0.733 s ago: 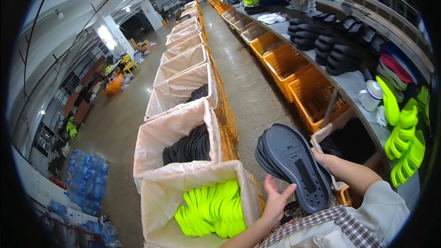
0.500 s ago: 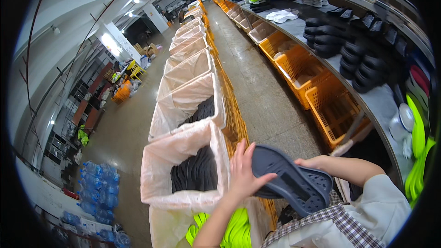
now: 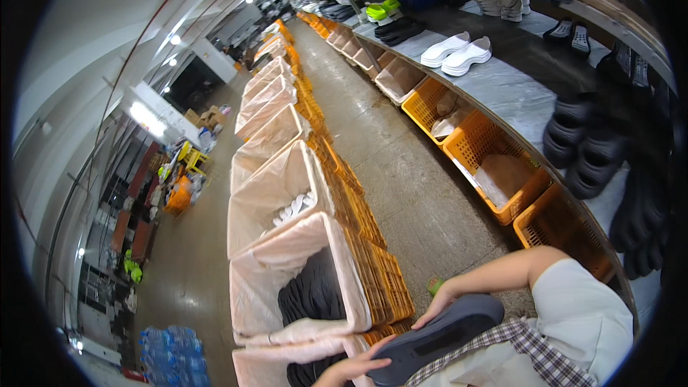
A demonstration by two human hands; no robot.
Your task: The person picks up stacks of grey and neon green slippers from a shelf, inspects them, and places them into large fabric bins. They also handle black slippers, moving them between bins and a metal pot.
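A dark grey shoe sole [image 3: 441,335] lies slanted close in front of my body, a darker rectangular patch showing on its face. Whether a second one is stacked with it, I cannot tell. At its near left end my left hand [image 3: 360,365] grips it, fingers laid across the tip. My right hand [image 3: 433,304] holds the far side, most of its fingers hidden behind the sole. Left of my hands, a crate with a pale pink liner [image 3: 247,301] holds a pile of dark grey pieces [image 3: 312,292].
Lined orange crates [image 3: 265,122] run away in a long row on the left. Rightward, a grey shelf [image 3: 512,89] carries white shoes [image 3: 466,56] and black clogs [image 3: 595,150], with orange baskets [image 3: 494,154] beneath. Floor [image 3: 394,172] lies between. Blue water bottles [image 3: 172,355] stand lower left.
The view has shifted forward along the row. My hands have brought the sole lower and closer to my body, and it has turned flatter. My left hand has moved down to its near end.
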